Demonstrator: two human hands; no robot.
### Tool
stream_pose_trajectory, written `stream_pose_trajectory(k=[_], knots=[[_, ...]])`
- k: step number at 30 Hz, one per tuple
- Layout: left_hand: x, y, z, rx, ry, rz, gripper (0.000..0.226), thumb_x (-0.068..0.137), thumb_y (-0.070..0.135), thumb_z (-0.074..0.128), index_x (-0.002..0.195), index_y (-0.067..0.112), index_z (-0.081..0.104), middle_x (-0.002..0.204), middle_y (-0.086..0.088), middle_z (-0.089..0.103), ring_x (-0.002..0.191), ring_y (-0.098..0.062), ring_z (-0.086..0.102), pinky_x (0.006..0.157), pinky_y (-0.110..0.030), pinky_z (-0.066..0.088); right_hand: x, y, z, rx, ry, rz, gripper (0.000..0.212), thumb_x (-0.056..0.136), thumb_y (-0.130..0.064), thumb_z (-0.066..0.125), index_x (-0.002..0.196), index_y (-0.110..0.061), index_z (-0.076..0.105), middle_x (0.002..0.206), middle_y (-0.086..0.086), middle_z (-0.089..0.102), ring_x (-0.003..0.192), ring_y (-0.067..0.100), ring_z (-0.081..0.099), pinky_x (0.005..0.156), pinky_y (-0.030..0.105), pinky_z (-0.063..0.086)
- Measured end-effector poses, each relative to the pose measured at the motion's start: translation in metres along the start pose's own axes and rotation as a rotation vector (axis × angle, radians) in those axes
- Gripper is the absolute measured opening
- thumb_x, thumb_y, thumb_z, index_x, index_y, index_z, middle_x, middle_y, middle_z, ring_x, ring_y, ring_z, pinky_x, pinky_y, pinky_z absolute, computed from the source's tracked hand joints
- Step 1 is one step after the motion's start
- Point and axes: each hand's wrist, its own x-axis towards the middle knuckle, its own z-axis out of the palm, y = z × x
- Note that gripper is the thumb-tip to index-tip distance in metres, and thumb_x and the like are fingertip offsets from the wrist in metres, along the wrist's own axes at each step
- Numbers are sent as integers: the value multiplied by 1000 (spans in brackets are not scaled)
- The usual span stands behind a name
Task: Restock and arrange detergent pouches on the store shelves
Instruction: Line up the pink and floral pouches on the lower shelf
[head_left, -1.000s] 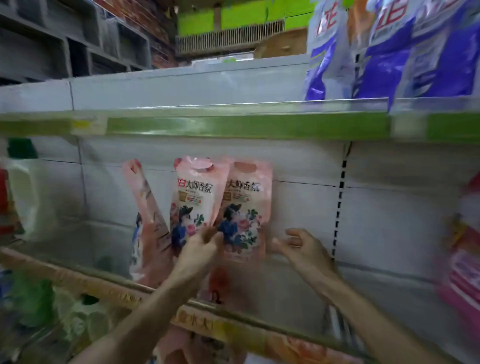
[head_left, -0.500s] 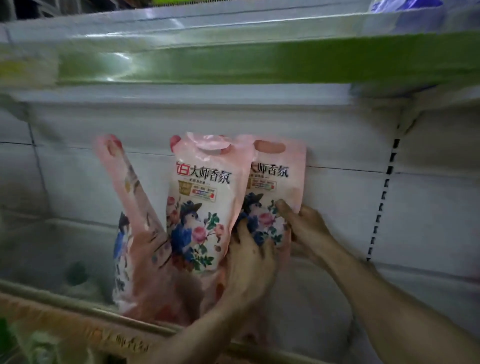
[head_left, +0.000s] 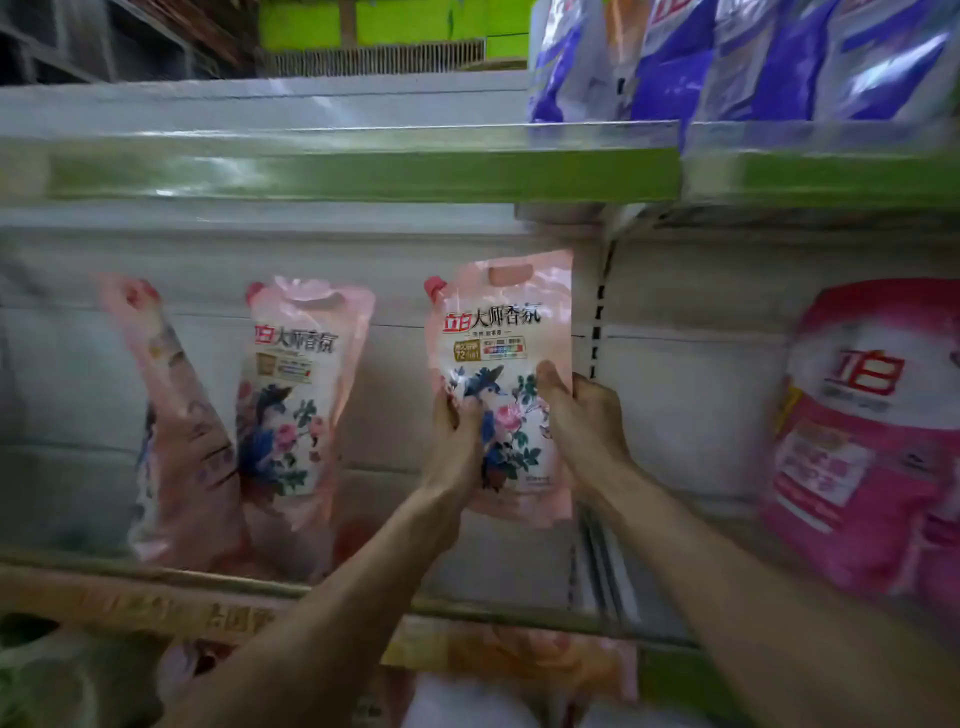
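A pink detergent pouch with a bird and flower print is held upright in front of the shelf's back panel. My left hand grips its lower left side and my right hand grips its lower right side. Its bottom edge hangs a little above the shelf floor. To the left, two more pink pouches stand on the same shelf: one upright pouch and one leaning pouch turned edge-on beside it.
A darker pink detergent bag stands at the right of the shelf. Blue and purple bags fill the upper shelf at the right above a green rail. A slotted upright divides the back panel. More goods lie below the shelf edge.
Both hands closed on the rightmost pouch, pulled it away from the other two and carried it to the right. A gap now separates it from them.
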Motion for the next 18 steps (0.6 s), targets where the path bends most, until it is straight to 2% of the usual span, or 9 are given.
stream_pose_trajectory(k=[3, 5, 7, 9, 11, 13, 15, 16, 18], knots=[[-10, -1, 40, -34, -41, -49, 36, 104, 49, 26, 138, 40, 33, 137, -3, 56, 114, -30, 63, 94, -61, 51, -7, -9, -41, -24, 39, 13, 25, 99, -33, 55, 83, -21, 70, 79, 1, 76, 68, 17, 73, 60, 28, 60], [-14, -4, 62, -59, -39, -73, 35, 104, 48, 28, 137, 39, 35, 132, -3, 60, 107, -27, 66, 90, -56, 55, -12, -12, -63, -26, 66, -9, 26, 100, -32, 54, 85, -20, 71, 77, -3, 76, 66, 11, 74, 58, 25, 59], [-16, -8, 80, -82, -45, -52, 31, 103, 48, 30, 131, 38, 40, 120, 0, 66, 92, -19, 72, 72, -40, 61, -20, -10, -79, -55, 101, -36, 28, 99, -33, 54, 80, -20, 71, 72, -7, 74, 58, 2, 69, 52, 19, 54], [-16, -17, 100, -140, -66, 3, 28, 104, 44, 33, 127, 34, 47, 113, -2, 69, 81, -12, 75, 61, -28, 60, -26, -4, -90, -98, 135, -60, 28, 100, -33, 53, 85, -18, 72, 80, -1, 76, 69, 10, 71, 63, 29, 58], [-16, -26, 125, -240, -101, 19, 33, 105, 38, 35, 131, 25, 50, 115, -12, 69, 85, -17, 74, 67, -33, 61, -32, 1, -102, -94, 168, -100, 25, 100, -31, 52, 89, -22, 72, 80, -5, 76, 76, 14, 71, 69, 36, 58], [-15, -31, 153, -313, -171, -5, 40, 105, 41, 35, 135, 21, 51, 118, -10, 71, 93, -17, 74, 73, -31, 61, -37, 5, -120, -106, 216, -152, 26, 101, -31, 51, 84, -28, 70, 63, -21, 69, 62, -2, 65, 57, 20, 51], [-16, -32, 180, -327, -282, -66, 49, 103, 48, 33, 140, 21, 50, 128, -4, 68, 112, -15, 68, 92, -33, 56, -41, 5, -140, -113, 292, -178, 33, 101, -32, 50, 71, -31, 64, 49, -28, 59, 51, -10, 57, 48, 6, 39], [-17, -32, 193, -326, -324, -93, 53, 102, 50, 31, 144, 20, 47, 137, -5, 62, 123, -18, 61, 105, -39, 49, -42, 6, -150, -111, 331, -186, 36, 101, -31, 51, 67, -32, 62, 47, -27, 57, 48, -11, 55, 46, 4, 37], [-18, -33, 213, -324, -388, -103, 55, 103, 50, 28, 146, 18, 45, 140, -8, 59, 128, -21, 57, 113, -43, 41, -44, 9, -167, -107, 388, -198, 34, 101, -32, 51, 70, -36, 64, 53, -26, 62, 53, -11, 58, 50, 4, 40]])
